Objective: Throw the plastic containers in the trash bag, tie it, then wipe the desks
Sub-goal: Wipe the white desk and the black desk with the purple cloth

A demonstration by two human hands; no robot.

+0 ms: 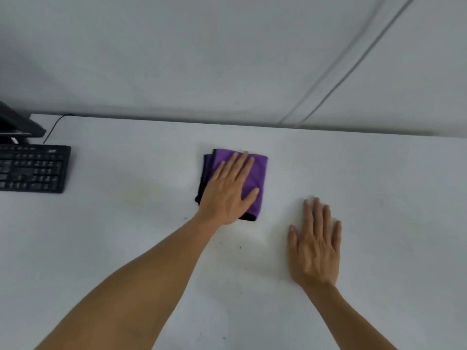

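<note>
Far left edge of the worktop (pixel 379 198): a black keyboard (pixel 32 169), with a dark stand (pixel 17 125) behind it in the back left corner and a thin black cable (pixel 54 126) running to the back edge.

Moving to the middle, the folded purple cloth (pixel 255 173) lies flat on the white surface, nearer the back edge than the front. My left hand (pixel 227 195) is on top of it, fingers straight and slightly spread, palm pressing down. There's no pinch, just flat pressure. Just to the right, my right hand (pixel 314 246) lies flat on bare worktop, fingers straight, holding nothing and apart from the cloth. Further right, two pale wall cables (pixel 353 64) slant up behind the back edge.

There's no trash bag or plastic container in sight, so I judge this is the wiping step. Small dark specks (pixel 240 247) sit between my arms, toward the front edge.

Next move, I'd say: put palm weight on the cloth and sweep it down over those specks, then outward. Stop short of the keyboard on the left, and lift the right hand clear when the cloth heads that way.
</note>
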